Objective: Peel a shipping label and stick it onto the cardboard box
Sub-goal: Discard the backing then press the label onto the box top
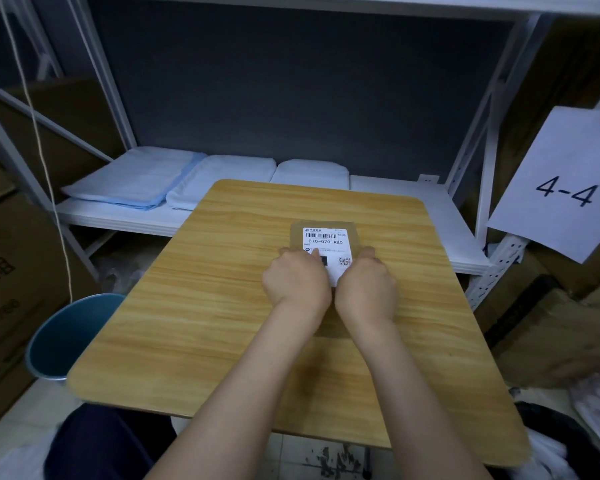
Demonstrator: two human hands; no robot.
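Observation:
A flat brown cardboard box (355, 233) lies on the wooden table (222, 306), right of centre. A white shipping label (326, 239) with a barcode, the number 070-070-A80 and a QR code lies on the box's top. My left hand (297, 285) rests on the label's lower left, one fingertip pressed on it. My right hand (368, 289) covers the label's lower right, thumb at the box's right edge. Both hands hide the near part of the box and label.
A blue bin (66, 334) stands on the floor left of the table. Behind the table a white shelf (395, 192) carries folded pale blue and white cloths (136, 181). A paper sign reading 4-4 (565, 188) hangs at the right. Cardboard cartons stack on both sides.

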